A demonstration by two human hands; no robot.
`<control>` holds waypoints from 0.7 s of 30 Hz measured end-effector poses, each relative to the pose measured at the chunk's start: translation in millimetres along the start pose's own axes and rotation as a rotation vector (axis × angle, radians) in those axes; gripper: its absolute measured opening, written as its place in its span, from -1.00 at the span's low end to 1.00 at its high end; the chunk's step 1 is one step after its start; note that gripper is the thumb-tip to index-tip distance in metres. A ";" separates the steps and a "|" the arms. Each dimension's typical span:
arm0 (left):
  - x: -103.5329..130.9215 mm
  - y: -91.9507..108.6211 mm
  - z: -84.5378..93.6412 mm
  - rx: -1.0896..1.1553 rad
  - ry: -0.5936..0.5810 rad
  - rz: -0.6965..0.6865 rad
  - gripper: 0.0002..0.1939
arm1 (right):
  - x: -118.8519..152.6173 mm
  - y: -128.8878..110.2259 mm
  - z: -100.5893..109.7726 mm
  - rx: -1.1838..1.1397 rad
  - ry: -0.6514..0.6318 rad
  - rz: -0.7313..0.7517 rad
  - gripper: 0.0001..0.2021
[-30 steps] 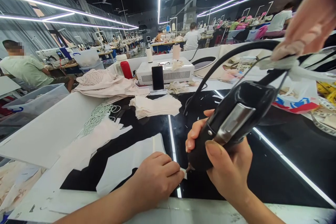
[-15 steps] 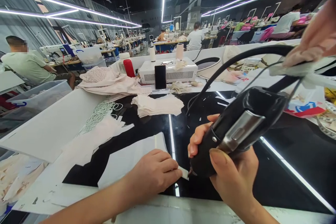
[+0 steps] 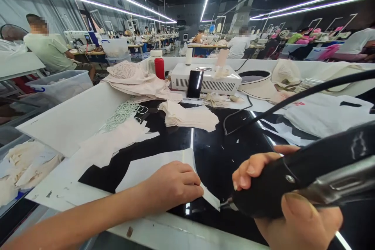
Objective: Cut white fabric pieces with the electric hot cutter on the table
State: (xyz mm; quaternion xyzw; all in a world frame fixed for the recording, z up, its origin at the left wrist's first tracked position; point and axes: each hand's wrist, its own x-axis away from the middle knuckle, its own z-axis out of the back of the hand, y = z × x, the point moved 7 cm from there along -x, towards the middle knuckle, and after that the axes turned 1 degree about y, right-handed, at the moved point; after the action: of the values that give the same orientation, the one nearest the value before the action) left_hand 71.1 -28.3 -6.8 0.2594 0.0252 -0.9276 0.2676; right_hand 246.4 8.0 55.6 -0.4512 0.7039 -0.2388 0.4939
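Note:
My left hand (image 3: 178, 185) rests on a white fabric piece (image 3: 146, 166) with a narrow strip along its right edge, pressing it on the glossy black table (image 3: 211, 144). Its fingers are curled together on the strip. My right hand (image 3: 293, 199) is wrapped round a black handheld tool (image 3: 310, 172) with a metal side plate. The tool's thin metal tip is at the strip's pointed lower right end. A black cable runs from the upper right, over the tool.
Behind lie stacked cream fabric pieces (image 3: 190, 117), a phone (image 3: 195, 84) leaning on a white box (image 3: 216, 78), and tangled green cord (image 3: 120, 115). White scraps (image 3: 114, 140) lie left, a white plastic bag (image 3: 328, 113) right. A person (image 3: 49, 45) sits far left.
The view has shifted, and the tool now looms larger at the right with its tip in sight at the strip's end. The other hand near the cable at upper right is gone from view.

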 end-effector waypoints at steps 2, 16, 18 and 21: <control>-1.1 0.9 -0.2 -0.012 0.015 0.001 -0.77 | -3.0 0.3 -2.8 -0.023 0.020 -0.018 -0.58; -1.0 2.3 -9.3 -0.111 0.006 0.018 -0.86 | -20.6 13.8 -24.9 0.000 0.080 -0.016 -0.52; -1.9 2.9 -9.3 -0.115 0.012 0.019 -0.86 | -19.9 14.8 -23.1 0.005 0.092 -0.024 -0.50; -2.3 3.4 -8.5 -0.105 0.029 0.019 -0.87 | -19.2 14.8 -22.5 0.007 0.090 -0.025 -0.48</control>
State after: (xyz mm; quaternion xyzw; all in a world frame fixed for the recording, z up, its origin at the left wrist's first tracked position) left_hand 78.5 -28.6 -12.6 0.2587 0.0753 -0.9185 0.2893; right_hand 222.0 29.3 62.2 -0.4472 0.7187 -0.2675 0.4603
